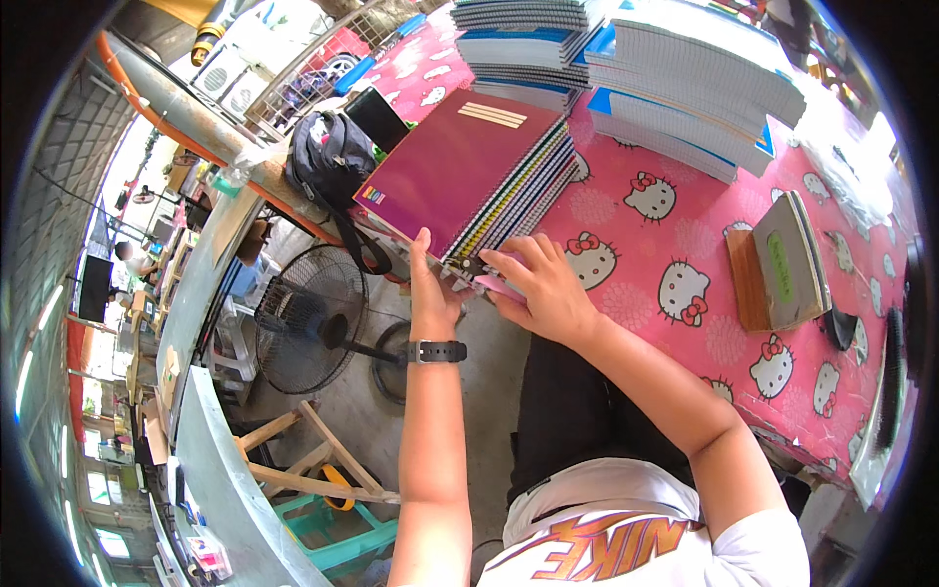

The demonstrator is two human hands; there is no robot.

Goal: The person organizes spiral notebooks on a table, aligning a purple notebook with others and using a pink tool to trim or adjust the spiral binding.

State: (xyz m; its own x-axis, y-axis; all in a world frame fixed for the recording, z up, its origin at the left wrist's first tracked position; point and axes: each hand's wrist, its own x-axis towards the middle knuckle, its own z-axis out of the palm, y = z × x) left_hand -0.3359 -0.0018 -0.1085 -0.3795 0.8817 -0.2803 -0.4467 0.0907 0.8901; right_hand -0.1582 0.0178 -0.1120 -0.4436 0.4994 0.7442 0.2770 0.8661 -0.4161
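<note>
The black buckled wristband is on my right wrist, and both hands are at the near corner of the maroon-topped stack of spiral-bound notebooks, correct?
Not quite: the head view shows the black buckled wristband on your left wrist. Your left hand and right hand are indeed at the near corner of the maroon-topped stack of spiral-bound notebooks.

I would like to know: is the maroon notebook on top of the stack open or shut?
Shut. The maroon notebook lies on the spiral-bound stack, its cover facing up, no inside page spread out.
</note>
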